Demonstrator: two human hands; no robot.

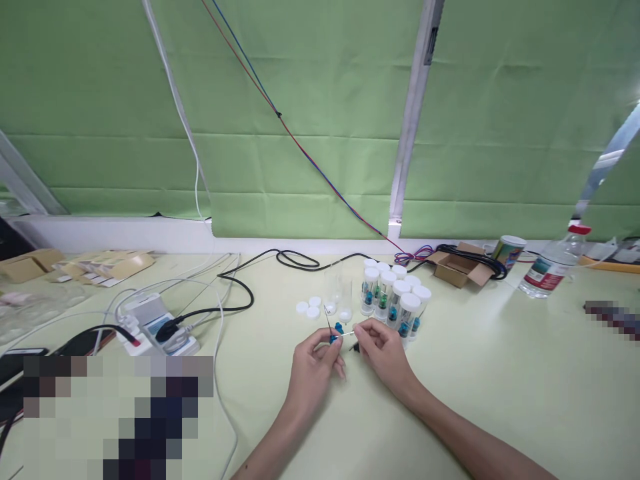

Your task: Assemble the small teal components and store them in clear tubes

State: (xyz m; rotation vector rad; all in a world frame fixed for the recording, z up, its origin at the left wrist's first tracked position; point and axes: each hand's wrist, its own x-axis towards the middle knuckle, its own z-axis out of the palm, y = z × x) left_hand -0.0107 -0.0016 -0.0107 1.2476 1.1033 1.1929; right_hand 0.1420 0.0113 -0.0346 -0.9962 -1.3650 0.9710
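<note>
My left hand (314,363) pinches a small blue part (339,328) between thumb and fingertips. A thin dark wire or rod (327,316) sticks up from about the same spot. With thumb and forefinger, my right hand (384,351) grips a thin pale rod (347,334) whose other end meets the blue part. Something small and black (356,347) shows beside the right fingertips, partly hidden. Just beyond my hands stand uncapped clear tubes (346,308). Several loose white caps (313,312) lie to their left. At the right stand several white-capped tubes (383,301) with blue or green pieces inside.
Left of my hands, a power strip (185,346) sits among tangled white and black cables (250,301). Farther right are an open cardboard box (463,267), a can (509,252) and a red-capped water bottle (550,267). Flattened cartons (107,265) lie at the back left.
</note>
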